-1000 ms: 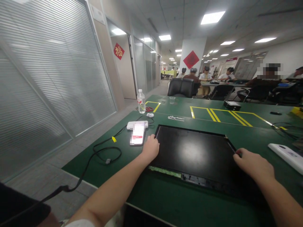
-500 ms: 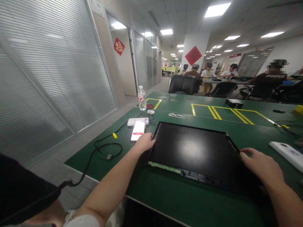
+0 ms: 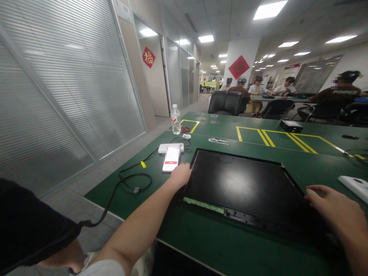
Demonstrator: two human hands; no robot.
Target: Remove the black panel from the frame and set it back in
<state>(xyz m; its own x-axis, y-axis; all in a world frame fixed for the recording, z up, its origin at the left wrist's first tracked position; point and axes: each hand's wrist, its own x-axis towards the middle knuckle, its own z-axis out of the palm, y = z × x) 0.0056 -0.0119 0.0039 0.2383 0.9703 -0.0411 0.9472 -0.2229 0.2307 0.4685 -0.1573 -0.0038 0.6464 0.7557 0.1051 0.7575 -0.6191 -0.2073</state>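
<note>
A black flat screen panel (image 3: 238, 184) lies face up on the green table, its dark surface catching a bright reflection. Along its near edge runs a strip of green circuit board (image 3: 203, 205). My left hand (image 3: 180, 175) is closed on the panel's left edge, with the fingertips partly hidden. At the opposite edge, my right hand (image 3: 333, 205) has its thumb and fingers curled against the frame. A phone with a lit display (image 3: 171, 160) rests just beyond my left hand, against a white power strip (image 3: 163, 148).
A black cable (image 3: 126, 178) loops on the left. Farther back are a water bottle (image 3: 175, 120), red-handled scissors (image 3: 185, 129), a plastic cup (image 3: 214, 118) and a black box (image 3: 291, 125). A white device (image 3: 355, 188) lies right. Several people sit at a far table.
The view has shifted slightly, moving the scene rightward. My right hand has slid a little nearer along the panel's right edge. My left hand stays at the left edge.
</note>
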